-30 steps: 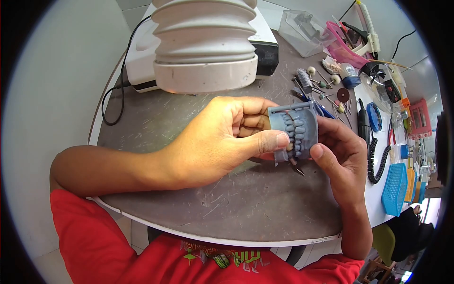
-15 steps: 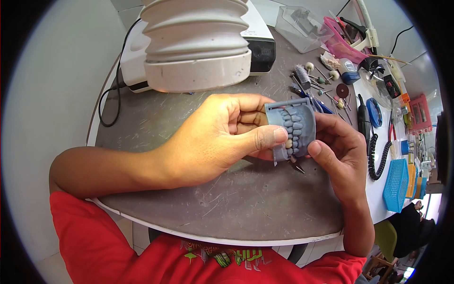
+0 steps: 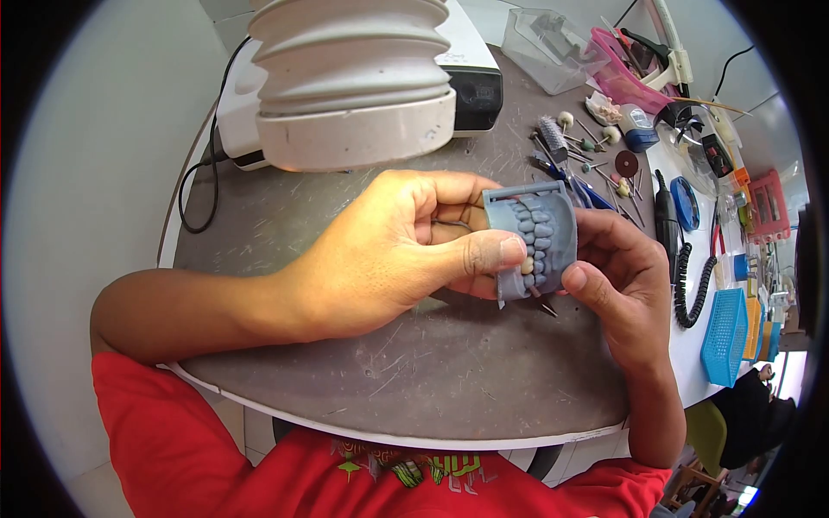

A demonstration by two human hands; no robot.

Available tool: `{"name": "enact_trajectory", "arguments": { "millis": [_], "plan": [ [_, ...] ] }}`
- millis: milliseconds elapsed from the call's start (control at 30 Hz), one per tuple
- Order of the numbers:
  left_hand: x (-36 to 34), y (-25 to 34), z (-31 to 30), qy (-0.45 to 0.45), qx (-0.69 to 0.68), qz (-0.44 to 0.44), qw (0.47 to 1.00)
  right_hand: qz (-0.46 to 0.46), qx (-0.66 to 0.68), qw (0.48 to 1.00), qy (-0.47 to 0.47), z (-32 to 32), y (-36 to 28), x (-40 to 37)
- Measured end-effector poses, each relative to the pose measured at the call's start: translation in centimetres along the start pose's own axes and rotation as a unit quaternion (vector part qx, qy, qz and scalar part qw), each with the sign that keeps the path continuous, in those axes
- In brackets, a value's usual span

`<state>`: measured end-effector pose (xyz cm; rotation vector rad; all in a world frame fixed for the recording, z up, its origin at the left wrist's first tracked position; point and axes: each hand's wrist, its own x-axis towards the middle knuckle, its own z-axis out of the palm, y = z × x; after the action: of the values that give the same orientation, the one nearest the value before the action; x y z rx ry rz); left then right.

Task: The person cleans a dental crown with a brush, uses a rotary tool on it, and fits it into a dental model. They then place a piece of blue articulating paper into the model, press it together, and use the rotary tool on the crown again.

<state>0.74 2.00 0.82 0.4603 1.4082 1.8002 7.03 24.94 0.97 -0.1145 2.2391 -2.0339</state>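
Observation:
A blue-grey dental model with upper and lower teeth together is held between both hands over the grey mat. One tooth crown on it is cream-coloured. My left hand grips the model's left side, its thumb lying against the teeth beside that crown and its other fingers behind. From the right, my right hand is closed round the model's edge, with the thumb at the lower right corner. A thin pointed metal tip shows just below the model; whatever it belongs to is hidden.
A white ribbed suction hose hangs above the mat, before a white machine. Burs and a maroon disc lie at the upper right, near a pink tray. Further right are a black handpiece and blue basket.
The model is almost unmoved between both hands. The metal tip beneath it has shifted slightly, with less of it showing. The view has shifted very slightly.

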Motion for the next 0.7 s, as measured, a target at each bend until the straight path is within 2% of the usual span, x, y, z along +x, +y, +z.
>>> {"name": "enact_trajectory", "arguments": {
  "millis": [367,700],
  "plan": [
    [0.12,0.07,-0.06,-0.019,-0.015,0.010,1.000,0.015,-0.001,1.000,0.011,0.33,-0.49,-0.09],
    [0.18,0.02,0.02,0.006,0.003,-0.017,1.000,0.009,0.035,0.999,-0.007,0.24,-0.55,-0.05]
  ]
}}
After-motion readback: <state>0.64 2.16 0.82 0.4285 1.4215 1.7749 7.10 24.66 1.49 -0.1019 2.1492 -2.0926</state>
